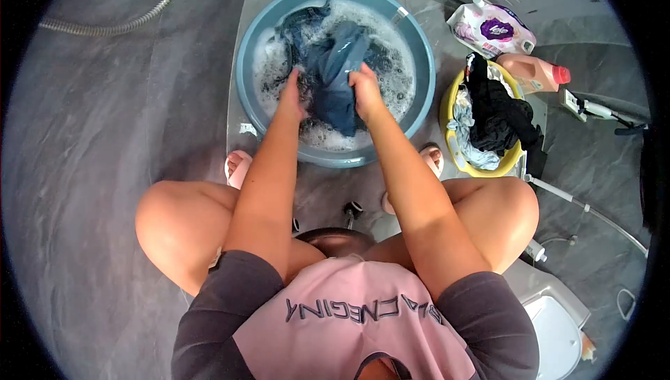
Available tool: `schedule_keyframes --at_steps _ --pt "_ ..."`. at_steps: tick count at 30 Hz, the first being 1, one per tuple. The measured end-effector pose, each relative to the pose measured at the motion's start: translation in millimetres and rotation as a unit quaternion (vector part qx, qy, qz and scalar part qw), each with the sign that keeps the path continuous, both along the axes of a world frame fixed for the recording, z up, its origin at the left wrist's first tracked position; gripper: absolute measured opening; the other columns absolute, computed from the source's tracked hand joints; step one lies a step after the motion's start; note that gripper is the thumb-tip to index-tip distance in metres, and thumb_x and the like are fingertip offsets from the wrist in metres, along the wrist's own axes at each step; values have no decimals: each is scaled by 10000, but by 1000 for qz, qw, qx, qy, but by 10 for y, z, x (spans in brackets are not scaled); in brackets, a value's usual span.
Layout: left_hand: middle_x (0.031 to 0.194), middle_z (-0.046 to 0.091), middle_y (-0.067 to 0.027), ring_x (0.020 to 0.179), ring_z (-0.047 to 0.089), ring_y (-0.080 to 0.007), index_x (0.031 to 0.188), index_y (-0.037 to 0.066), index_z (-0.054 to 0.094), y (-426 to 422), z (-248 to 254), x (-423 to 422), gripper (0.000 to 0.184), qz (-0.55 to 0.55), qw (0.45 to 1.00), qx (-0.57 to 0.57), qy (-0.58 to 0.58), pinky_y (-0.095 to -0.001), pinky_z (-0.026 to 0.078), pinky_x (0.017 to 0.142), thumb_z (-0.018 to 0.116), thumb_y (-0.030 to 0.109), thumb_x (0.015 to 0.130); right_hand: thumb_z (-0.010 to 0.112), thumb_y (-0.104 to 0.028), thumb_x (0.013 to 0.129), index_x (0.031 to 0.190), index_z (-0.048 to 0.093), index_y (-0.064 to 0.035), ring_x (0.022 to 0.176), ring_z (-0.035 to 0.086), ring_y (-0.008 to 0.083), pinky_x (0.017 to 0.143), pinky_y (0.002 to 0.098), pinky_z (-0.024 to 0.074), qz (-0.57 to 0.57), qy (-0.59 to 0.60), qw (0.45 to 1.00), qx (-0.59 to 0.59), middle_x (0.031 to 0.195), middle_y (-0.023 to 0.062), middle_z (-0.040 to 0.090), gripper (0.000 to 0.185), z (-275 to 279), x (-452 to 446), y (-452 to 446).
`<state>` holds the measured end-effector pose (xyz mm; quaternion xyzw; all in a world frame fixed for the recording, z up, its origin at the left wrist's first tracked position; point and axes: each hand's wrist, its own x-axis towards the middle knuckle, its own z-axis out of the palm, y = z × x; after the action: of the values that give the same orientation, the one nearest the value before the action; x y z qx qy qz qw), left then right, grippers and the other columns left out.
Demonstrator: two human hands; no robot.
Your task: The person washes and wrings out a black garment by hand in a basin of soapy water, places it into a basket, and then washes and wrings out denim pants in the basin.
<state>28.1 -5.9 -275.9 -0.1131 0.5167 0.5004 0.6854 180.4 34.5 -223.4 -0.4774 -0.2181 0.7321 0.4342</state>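
Observation:
A round blue basin (246, 66) holds sudsy water and a wet dark-blue garment (335, 83), denim-like, whose exact kind I cannot make out. Part of the cloth is bunched up above the foam, and the rest spreads under the suds towards the far side. My right hand (366, 92) is closed around the cloth's right edge, thumb on top. At its left edge my left hand (292, 95) grips the same garment, with some fingers hidden behind the cloth and in the foam.
Right of the basin stands a yellow basket (455, 148) of clothes, black ones (495, 111) on top. Behind it are a pink detergent bottle (534, 73) with a red cap and a white-purple package (494, 29). A metal shower hose (125, 27) lies at upper left.

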Motion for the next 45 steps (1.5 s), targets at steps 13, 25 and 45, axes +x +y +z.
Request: schedule_keyframes --at_steps 13,25,45 --pt "1275 405 -287 1157 445 -359 1366 -66 137 544 -363 -24 1143 -313 842 -70 434 -458 380 943 795 437 579 538 -201 665 930 646 -87 886 593 346 777 415 463 691 -418 518 282 917 166 636 308 -102 -175 -684" --pt "891 623 -172 875 580 -378 907 112 582 296 86 566 256 -286 713 100 633 -413 455 752 545 106 654 569 -261 844 903 544 -34 706 496 157 671 290 413 -134 -246 958 61 769 42 542 236 -1061 425 55" --pt "821 647 -135 800 609 -214 1108 -38 516 142 -162 645 488 -231 940 -25 250 -325 466 762 566 337 800 605 -231 832 823 573 8 697 486 145 668 281 404 -61 -307 949 40 755 65 572 242 -578 235 121"
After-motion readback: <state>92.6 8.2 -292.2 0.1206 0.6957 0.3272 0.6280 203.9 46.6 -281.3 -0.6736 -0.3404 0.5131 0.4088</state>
